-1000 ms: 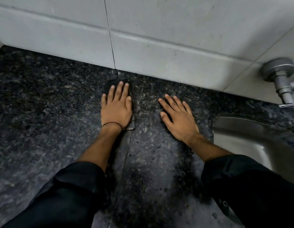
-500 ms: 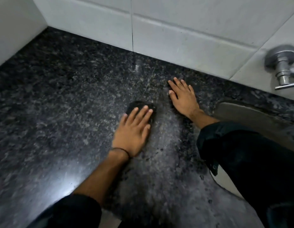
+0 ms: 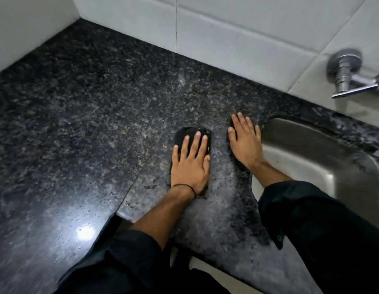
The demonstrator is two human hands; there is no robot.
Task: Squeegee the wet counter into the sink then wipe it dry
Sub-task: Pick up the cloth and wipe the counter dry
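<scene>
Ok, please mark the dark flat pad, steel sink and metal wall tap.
dark flat pad [image 3: 183,132]: head view, its bare far end.
steel sink [image 3: 307,153]: head view, its bare inner wall.
metal wall tap [image 3: 343,78]: head view, its round body.

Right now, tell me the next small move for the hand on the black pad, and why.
Probably sweep the flat black pad rightward toward the stainless steel sink: the left hand presses it flat on the speckled dark granite counter, and the right hand lies flat beside the sink's edge.

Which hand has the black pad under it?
The left hand, the one with the dark wrist band, presses flat on the black pad; the right hand lies nearer the sink.
</scene>
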